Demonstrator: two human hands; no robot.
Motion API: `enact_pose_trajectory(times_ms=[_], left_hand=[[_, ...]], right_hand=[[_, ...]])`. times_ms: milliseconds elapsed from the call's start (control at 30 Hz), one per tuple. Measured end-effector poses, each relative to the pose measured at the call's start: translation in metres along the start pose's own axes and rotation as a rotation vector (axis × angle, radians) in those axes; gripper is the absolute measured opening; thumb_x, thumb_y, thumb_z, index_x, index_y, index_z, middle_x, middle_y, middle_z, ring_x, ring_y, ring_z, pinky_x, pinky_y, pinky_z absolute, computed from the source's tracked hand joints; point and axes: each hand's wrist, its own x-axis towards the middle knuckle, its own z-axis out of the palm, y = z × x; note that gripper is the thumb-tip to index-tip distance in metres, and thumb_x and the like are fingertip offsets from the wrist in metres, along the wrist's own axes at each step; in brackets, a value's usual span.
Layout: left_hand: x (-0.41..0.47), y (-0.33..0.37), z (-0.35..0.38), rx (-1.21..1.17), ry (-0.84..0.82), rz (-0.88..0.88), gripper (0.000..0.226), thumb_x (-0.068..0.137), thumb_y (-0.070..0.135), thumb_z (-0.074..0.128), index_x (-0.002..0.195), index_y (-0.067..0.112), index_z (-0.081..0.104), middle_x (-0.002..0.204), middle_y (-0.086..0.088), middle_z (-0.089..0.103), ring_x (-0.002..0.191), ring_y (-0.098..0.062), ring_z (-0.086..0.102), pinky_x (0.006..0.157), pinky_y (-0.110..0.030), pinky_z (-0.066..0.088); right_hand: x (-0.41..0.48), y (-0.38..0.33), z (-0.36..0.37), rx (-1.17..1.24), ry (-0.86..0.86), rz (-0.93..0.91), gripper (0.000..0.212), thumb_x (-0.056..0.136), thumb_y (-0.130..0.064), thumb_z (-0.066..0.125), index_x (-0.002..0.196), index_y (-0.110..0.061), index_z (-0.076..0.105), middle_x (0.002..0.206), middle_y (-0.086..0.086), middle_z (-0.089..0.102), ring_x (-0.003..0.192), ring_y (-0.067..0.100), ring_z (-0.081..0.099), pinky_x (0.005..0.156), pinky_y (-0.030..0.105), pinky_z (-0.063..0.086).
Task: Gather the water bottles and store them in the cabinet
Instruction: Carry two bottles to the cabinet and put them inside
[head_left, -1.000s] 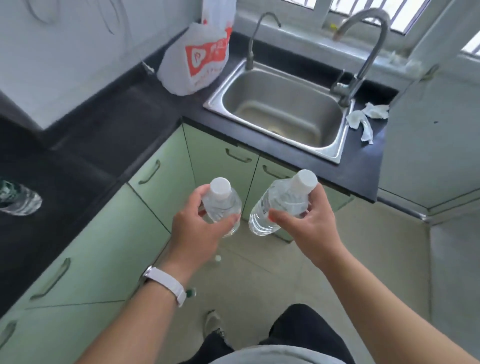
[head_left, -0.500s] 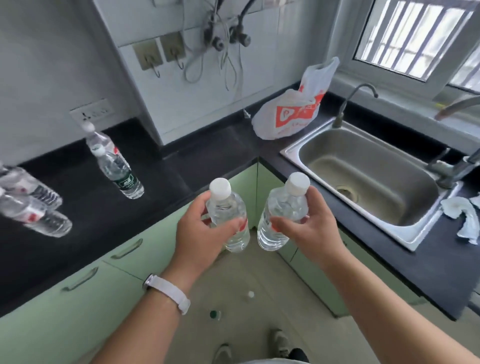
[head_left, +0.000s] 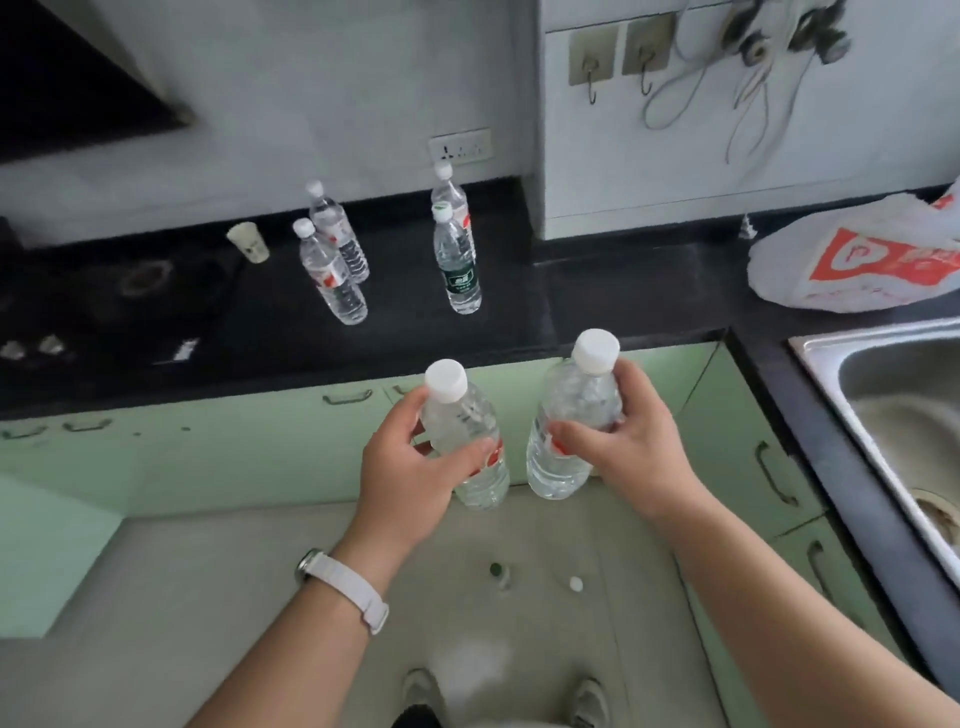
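My left hand (head_left: 410, 467) grips a clear white-capped water bottle (head_left: 465, 415) upright in front of me. My right hand (head_left: 631, 441) grips a second white-capped water bottle (head_left: 571, 415), close beside the first. Both hang in the air in front of the pale green cabinet doors (head_left: 260, 447), all shut. Several more bottles stand on the black counter (head_left: 597, 296): a red-labelled pair (head_left: 332, 270) at the left, and a green-labelled bottle (head_left: 457, 265) with another bottle (head_left: 448, 192) behind it.
A paper cup (head_left: 249, 241) stands left of the bottles, by a dark stove (head_left: 104, 291). A white and red plastic bag (head_left: 852, 260) lies on the counter at right, beside the steel sink (head_left: 904, 405). Two bottle caps (head_left: 535, 574) lie on the floor.
The view has swung left from the sink to the counter run with the standing bottles. Both hands still hold their bottles side by side in front of me.
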Motion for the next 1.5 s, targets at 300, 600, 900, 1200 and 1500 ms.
enact_pose_trajectory(times_ms=[300, 600, 900, 1200, 1500], left_hand=[[-0.019, -0.033, -0.118, -0.046, 0.239, -0.076, 0.045, 0.071, 0.024, 0.090, 0.109, 0.034, 0.069, 0.102, 0.018, 0.074, 0.102, -0.004, 0.067, 0.089, -0.038, 0.059], [-0.045, -0.099, -0.307, -0.105, 0.391, -0.124, 0.042, 0.066, 0.029, 0.092, 0.102, 0.035, 0.070, 0.095, 0.017, 0.073, 0.095, -0.006, 0.069, 0.077, -0.025, 0.056], [-0.090, -0.167, -0.472, -0.097, 0.525, -0.186, 0.047, 0.068, 0.020, 0.091, 0.103, 0.040, 0.068, 0.093, 0.024, 0.073, 0.088, 0.004, 0.068, 0.076, -0.019, 0.053], [-0.132, -0.214, -0.574, -0.146, 0.862, -0.251, 0.051, 0.068, 0.016, 0.092, 0.110, 0.035, 0.069, 0.097, 0.019, 0.074, 0.092, -0.002, 0.070, 0.083, -0.029, 0.058], [-0.135, -0.260, -0.657, -0.058, 1.111, -0.390, 0.053, 0.069, 0.013, 0.091, 0.108, 0.037, 0.065, 0.100, 0.013, 0.074, 0.091, 0.000, 0.069, 0.075, -0.018, 0.056]], right_hand=[[0.006, -0.042, 0.122, -0.080, -0.261, -0.070, 0.060, 0.070, -0.023, 0.084, 0.117, -0.042, 0.051, 0.103, -0.016, 0.066, 0.092, -0.002, 0.064, 0.076, 0.019, 0.049], [-0.023, -0.075, 0.309, -0.184, -0.352, -0.088, 0.061, 0.070, -0.023, 0.084, 0.122, -0.034, 0.054, 0.102, -0.016, 0.067, 0.091, 0.000, 0.065, 0.081, 0.026, 0.051], [-0.075, -0.110, 0.499, -0.213, -0.536, -0.147, 0.052, 0.071, -0.027, 0.084, 0.107, -0.047, 0.052, 0.096, -0.022, 0.066, 0.087, -0.004, 0.063, 0.075, 0.023, 0.050], [-0.102, -0.130, 0.641, -0.223, -0.789, -0.203, 0.057, 0.070, -0.022, 0.085, 0.115, -0.037, 0.054, 0.098, -0.017, 0.067, 0.085, -0.005, 0.064, 0.077, 0.023, 0.051], [-0.091, -0.119, 0.781, -0.198, -1.023, -0.174, 0.053, 0.071, -0.018, 0.083, 0.113, -0.035, 0.057, 0.097, -0.012, 0.068, 0.082, -0.001, 0.065, 0.074, 0.021, 0.051]])
